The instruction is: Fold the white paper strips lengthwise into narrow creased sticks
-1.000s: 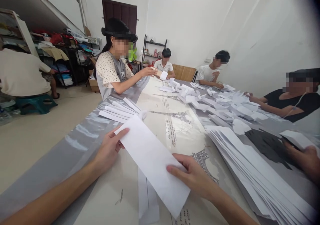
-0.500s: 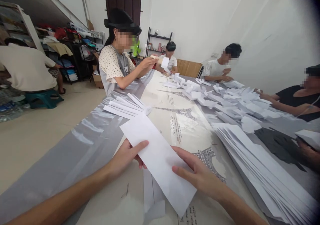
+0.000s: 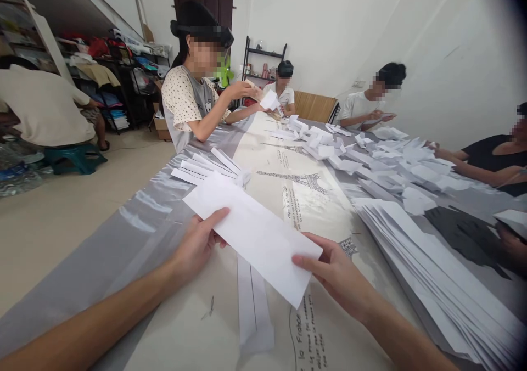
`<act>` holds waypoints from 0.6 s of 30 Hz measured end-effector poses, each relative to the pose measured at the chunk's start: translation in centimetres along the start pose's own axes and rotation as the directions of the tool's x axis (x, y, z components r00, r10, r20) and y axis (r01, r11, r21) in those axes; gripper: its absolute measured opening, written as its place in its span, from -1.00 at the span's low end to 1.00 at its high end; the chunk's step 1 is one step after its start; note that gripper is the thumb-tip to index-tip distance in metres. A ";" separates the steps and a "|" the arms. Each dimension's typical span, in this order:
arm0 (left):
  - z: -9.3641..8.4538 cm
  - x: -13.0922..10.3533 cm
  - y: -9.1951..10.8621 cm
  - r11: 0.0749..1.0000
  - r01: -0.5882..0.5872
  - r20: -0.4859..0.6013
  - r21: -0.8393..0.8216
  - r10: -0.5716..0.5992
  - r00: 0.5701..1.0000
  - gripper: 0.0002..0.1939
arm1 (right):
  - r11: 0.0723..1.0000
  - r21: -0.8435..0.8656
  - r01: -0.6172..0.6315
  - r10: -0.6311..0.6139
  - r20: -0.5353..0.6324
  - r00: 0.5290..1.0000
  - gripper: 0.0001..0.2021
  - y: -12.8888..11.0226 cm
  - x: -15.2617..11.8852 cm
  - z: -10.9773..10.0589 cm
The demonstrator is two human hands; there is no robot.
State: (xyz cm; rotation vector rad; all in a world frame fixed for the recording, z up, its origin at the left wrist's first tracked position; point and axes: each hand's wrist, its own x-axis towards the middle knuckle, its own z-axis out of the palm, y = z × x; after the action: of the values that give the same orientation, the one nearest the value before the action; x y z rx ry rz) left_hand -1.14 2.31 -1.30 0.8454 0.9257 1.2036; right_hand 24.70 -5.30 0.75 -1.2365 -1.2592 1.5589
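A white rectangular sheet of paper (image 3: 255,236) is held slanted above the table between my two hands. My left hand (image 3: 201,234) pinches its left long edge, thumb on top and fingers underneath. On the right, my right hand (image 3: 325,261) grips the near right end, the thumb lying on the face. Below the sheet, a folded white paper strip (image 3: 253,310) lies on the printed tablecloth. Just beyond it several folded white strips (image 3: 206,168) are fanned out, their near ends partly hidden by the sheet.
A stack of long white papers (image 3: 428,283) lies to the right, with a heap of folded white papers (image 3: 382,162) beyond. A black cloth-like item (image 3: 465,234) lies beside the stack. Several people sit or stand around the table; one (image 3: 197,96) handles paper at the left edge.
The sheet has turned so its near end swings up and right. My right hand has shifted to that end; my left hand has moved slightly left, still gripping.
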 end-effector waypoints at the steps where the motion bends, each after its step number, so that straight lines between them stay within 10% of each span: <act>1: 0.1 -0.1 0.1 1.000 -0.023 0.010 0.014 0.023 1.000 -0.68 | 1.000 -0.006 0.010 -0.010 -0.029 1.000 -0.56 0.1 0.0 -0.1; 18: 0.2 -1.5 -0.2 0.944 -0.141 0.345 0.300 0.031 0.938 -0.59 | 0.965 0.238 -0.106 0.172 -0.278 0.945 -0.47 0.8 0.4 -1.2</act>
State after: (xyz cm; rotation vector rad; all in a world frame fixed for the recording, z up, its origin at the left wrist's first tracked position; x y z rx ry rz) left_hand -0.99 0.82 -1.21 1.3225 0.8171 0.9521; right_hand 25.79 -4.79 -0.18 -1.3775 -0.7985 1.4975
